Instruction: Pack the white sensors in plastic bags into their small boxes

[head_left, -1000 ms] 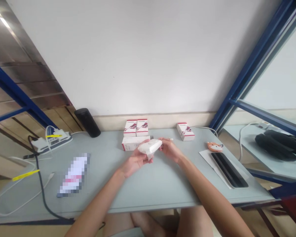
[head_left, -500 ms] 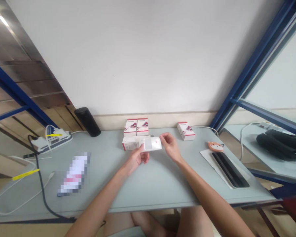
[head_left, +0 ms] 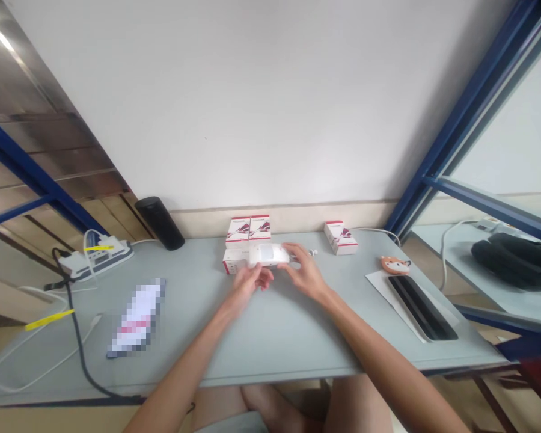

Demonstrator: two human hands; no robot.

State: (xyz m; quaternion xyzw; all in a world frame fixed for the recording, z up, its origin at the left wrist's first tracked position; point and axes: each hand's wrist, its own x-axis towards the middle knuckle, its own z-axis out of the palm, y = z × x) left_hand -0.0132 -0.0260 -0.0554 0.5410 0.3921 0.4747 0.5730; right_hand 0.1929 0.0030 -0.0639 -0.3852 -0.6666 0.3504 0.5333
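Note:
A white motion sensor (head_left: 265,254) with a greyish window is held level above the table, in front of the boxes. My left hand (head_left: 249,282) grips its left end from below, thumb on the near side. Around its right end, my right hand (head_left: 303,270) has its fingers and thumb closed. A small white piece (head_left: 314,252) shows just beyond the right fingers; whether it joins the sensor, I cannot tell. Partly hidden behind the sensor lies a white and red box (head_left: 235,263). Two more such boxes (head_left: 238,231) sit side by side behind it.
Another red and white box (head_left: 340,238) stands to the right. Further right are an orange animal-shaped item (head_left: 395,265) and a black phone (head_left: 421,308) on paper. On the left are a black cylinder (head_left: 160,222), a power strip (head_left: 97,261), cables and a blurred-out item (head_left: 137,317).
The sensor has tilted so its front faces me more, and shifted slightly left. My right hand has moved from its far tip to a fuller hold, and a small white piece now shows behind it.

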